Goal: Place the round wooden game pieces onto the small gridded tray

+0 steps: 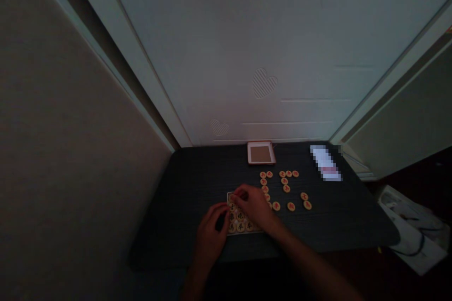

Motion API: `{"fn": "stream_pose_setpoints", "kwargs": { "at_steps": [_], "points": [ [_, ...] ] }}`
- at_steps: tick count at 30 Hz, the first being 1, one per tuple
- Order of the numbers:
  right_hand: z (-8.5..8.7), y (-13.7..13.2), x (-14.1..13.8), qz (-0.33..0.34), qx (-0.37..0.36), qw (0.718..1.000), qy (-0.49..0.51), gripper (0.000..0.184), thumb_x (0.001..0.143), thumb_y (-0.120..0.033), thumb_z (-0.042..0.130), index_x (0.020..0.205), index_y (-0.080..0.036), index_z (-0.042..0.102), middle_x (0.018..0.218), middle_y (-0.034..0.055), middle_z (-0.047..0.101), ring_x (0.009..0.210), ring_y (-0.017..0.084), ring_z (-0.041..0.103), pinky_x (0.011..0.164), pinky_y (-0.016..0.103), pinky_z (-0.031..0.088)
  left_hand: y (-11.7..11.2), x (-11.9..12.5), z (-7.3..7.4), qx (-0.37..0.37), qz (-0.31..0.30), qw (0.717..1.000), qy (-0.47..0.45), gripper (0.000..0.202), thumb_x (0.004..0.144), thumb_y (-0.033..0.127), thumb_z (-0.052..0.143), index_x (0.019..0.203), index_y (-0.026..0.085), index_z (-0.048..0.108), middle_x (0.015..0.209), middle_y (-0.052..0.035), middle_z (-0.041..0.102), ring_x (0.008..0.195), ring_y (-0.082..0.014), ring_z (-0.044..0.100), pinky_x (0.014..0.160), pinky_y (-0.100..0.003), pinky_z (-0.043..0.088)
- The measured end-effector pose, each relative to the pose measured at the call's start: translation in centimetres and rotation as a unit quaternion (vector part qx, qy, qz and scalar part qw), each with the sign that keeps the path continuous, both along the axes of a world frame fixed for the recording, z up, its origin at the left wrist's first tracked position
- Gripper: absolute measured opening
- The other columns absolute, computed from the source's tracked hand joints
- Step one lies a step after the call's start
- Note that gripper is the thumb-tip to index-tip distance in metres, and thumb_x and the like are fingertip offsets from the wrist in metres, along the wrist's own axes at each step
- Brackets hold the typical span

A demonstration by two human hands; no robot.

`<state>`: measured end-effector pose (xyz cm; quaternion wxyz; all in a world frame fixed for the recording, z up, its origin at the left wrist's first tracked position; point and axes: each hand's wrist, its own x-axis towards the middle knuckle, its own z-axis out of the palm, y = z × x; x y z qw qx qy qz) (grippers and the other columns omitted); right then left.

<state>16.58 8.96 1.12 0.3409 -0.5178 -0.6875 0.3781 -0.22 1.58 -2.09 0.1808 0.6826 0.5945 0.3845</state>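
Note:
A shallow box [245,233] with a pale rim lies near the table's front, holding rows of round Chinese chess pieces with dark characters, such as one piece [240,226]. My left hand [212,230] is at the box's left side, its thumb and fingers curled in against the edge. Over the box's far left corner is my right hand [253,204], fingertips pinched at a round chess piece [232,197]. Part of the box is hidden beneath the right hand. To its right, several pieces with red characters, among them one piece [291,206], lie on the table in broken lines.
The dark table [187,174] stands against a white panel [226,56] with heart reliefs. A shallow tray-like lid [261,163] lies at the back. A blurred-out bright flat object [325,163] is at back right. Beyond the right edge is a white container [413,230] with cables.

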Motion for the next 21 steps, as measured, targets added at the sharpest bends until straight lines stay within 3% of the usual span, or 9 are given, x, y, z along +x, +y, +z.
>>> {"fn": "stream_pose_setpoints", "kwargs": {
  "at_steps": [11,21],
  "points": [
    [0.5,-0.5,-0.4,-0.028,0.053,0.996,-0.060,0.013,0.093,-0.025,0.066,0.085,-0.022,0.075,0.081,0.0039,0.076,0.073,0.019,0.070,0.071,0.028,0.053,0.0,0.1,0.2,-0.001,0.004,1.000,0.001,0.019,0.096,0.028,0.057,0.108,0.027,0.071,0.117,-0.0054,0.071,0.107,-0.0237,0.070,0.100,-0.043,0.055],
    [1.4,-2.6,4.2,-0.087,0.087,0.992,-0.036,0.011,0.093,-0.022,0.062,0.094,-0.021,0.073,0.085,0.0040,0.075,0.076,0.019,0.069,0.070,0.028,0.053,2.3,0.9,1.7,-0.047,0.033,0.998,0.020,0.029,0.094,0.039,0.062,0.121,0.029,0.067,0.131,-0.0046,0.067,0.100,-0.0226,0.072,0.093,-0.039,0.058]
  ]
}}
